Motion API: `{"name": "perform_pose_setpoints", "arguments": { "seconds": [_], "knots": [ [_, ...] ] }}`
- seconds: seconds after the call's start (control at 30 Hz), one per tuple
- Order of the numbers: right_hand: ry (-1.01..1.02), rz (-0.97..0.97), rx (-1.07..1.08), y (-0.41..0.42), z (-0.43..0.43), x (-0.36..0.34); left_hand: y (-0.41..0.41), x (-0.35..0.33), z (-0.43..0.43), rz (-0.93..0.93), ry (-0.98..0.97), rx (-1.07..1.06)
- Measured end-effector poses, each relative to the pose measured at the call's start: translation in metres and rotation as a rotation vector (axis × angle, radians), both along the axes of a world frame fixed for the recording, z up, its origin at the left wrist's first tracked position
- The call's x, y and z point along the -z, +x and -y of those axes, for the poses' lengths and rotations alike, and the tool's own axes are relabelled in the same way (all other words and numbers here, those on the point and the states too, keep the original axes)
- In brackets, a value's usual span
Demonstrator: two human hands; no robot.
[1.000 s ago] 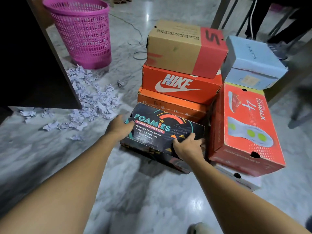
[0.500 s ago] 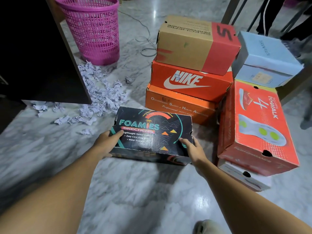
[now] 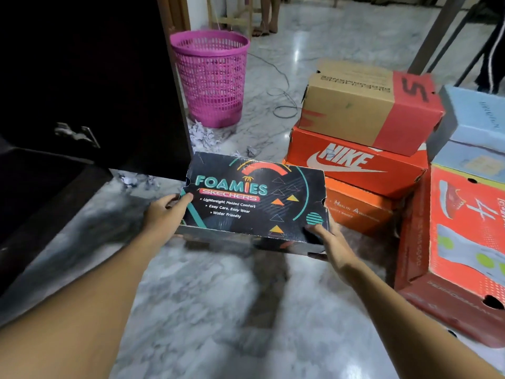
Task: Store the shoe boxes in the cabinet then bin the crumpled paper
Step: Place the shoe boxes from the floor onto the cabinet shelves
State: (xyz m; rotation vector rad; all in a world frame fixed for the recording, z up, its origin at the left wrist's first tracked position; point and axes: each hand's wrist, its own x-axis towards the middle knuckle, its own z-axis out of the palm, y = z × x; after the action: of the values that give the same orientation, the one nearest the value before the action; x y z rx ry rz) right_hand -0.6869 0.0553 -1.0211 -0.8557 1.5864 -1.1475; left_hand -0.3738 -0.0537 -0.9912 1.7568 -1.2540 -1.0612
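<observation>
- Black shoe box (image 3: pixel 254 201), held level above the marble floor (image 3: pixel 218 310) with its shadow beneath, just in front of the dark cabinet (image 3: pixel 95 77).
- Its lid reads "FOAMIES SKECHERS", then "Lightweight Molded Comfort", "Easy Care, Easy Wear", "Water Friendly".
- The left hand (image 3: pixel 164 214) grips the box's left end, thumb lying on the lid.
- The right hand (image 3: pixel 328 242) grips the near right corner, thumb on the lid and fingers curled underneath.
- To the right stands a stack of three: a brown-and-red box (image 3: pixel 369 105) with a large "S" on top, its other lettering upside down and blurred.
- Under that is an orange-red box (image 3: pixel 355 165) marked "NIKE" with the swoosh.
- At the bottom is an orange box (image 3: pixel 355 212), where "Health" can be read.
- Further right, a pale blue box (image 3: pixel 475 119) rests on a red box (image 3: pixel 464 228) printed with a shoe and a "4".
- A pink mesh bin (image 3: pixel 211 77) stands beside the cabinet, with crumpled paper (image 3: pixel 203 136) on the floor at its base.
</observation>
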Motion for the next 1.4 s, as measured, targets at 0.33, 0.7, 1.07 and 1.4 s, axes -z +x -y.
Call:
{"name": "perform_pose_setpoints", "arguments": {
  "seconds": [0.33,0.7,1.07,1.4],
  "knots": [
    [-0.242,-0.014,-0.280,0.120,0.049,-0.071,0.130,-0.117,-0.027,0.074,-0.159,-0.259],
    [-0.334,0.002,-0.632,0.304,0.130,-0.204,0.257,-0.188,-0.092,-0.048,-0.431,-1.017],
    [-0.387,0.073,-0.837,0.457,0.168,-0.194,0.327,-0.182,-0.129,0.015,-0.539,-1.364],
    [-0.490,0.185,-0.978,0.569,0.176,-0.175,0.381,-0.167,-0.143,0.172,-0.448,-1.365]
  ]
}}
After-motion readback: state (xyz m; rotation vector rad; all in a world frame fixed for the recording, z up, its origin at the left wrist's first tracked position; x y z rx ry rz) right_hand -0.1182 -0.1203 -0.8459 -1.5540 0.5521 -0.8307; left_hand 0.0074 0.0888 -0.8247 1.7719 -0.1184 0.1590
